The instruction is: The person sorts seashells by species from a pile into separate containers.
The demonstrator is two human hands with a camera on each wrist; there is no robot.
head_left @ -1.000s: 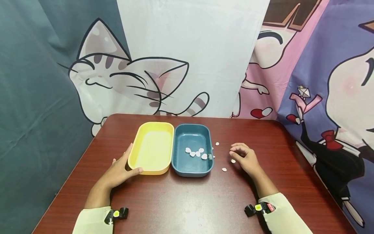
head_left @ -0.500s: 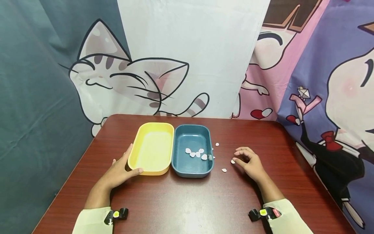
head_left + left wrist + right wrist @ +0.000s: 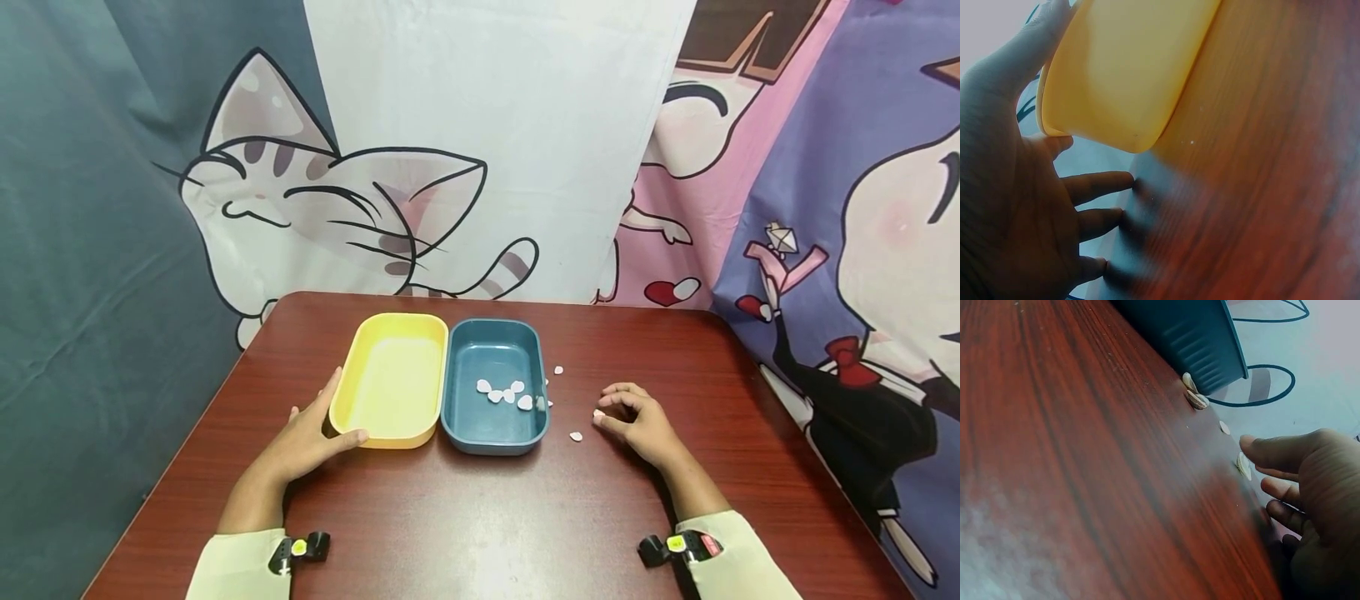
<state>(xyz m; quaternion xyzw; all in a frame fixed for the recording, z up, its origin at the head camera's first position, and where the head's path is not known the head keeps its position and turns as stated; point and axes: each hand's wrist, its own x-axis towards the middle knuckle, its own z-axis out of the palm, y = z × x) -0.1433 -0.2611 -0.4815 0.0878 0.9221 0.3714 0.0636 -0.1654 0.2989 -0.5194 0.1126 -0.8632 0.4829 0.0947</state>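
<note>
A yellow tray (image 3: 388,380) and a blue tray (image 3: 491,446) stand side by side on the table. My left hand (image 3: 303,440) rests against the yellow tray's near-left corner, thumb along the near rim; in the left wrist view its other fingers (image 3: 1099,189) spread straight. Several small white seashells (image 3: 495,396) lie in the blue tray. Right of that tray, my right hand (image 3: 637,423) pinches a seashell (image 3: 1243,466) between thumb and forefinger, low at the table surface. A loose seashell (image 3: 576,437) lies to the left of this hand.
More seashells (image 3: 1195,399) lie close along the blue tray's right side, and another seashell (image 3: 558,370) sits farther back. The wooden table (image 3: 450,525) ends at a wall hanging (image 3: 517,150) with printed cartoon figures.
My right hand has shifted slightly right and lowered, and its thumb and forefinger have come in on the seashell below. The left hand and both trays stay put.
</note>
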